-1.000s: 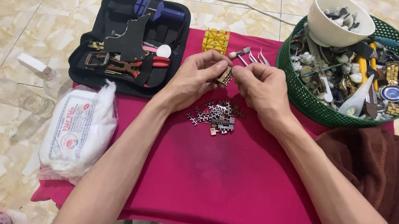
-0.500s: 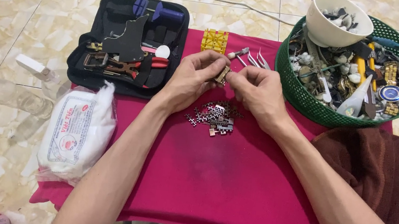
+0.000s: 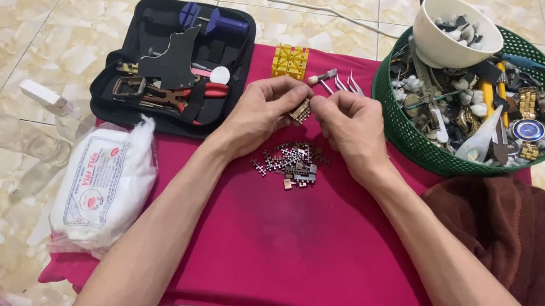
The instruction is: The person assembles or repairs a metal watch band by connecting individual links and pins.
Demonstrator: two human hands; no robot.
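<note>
At the far left, a clear plastic bottle [image 3: 22, 137] lay on the tiled floor beside a white bag [image 3: 103, 187]. A black tool case [image 3: 172, 63] sat open at the far left of the magenta cloth [image 3: 302, 248]. At centre, the left hand [image 3: 260, 113] and right hand [image 3: 353, 125] each had their grip pinched on a small metal watch-band segment [image 3: 300, 111], held just above the cloth. The segment appeared brownish, linked and glossy; judged light, rigid per link yet jointed, and slippery, best held by its edges. Loose links [image 3: 292, 161] lay nearer. A green basket [image 3: 396, 120] of parts stood far right, a brown towel [image 3: 514, 234] nearer.
</note>
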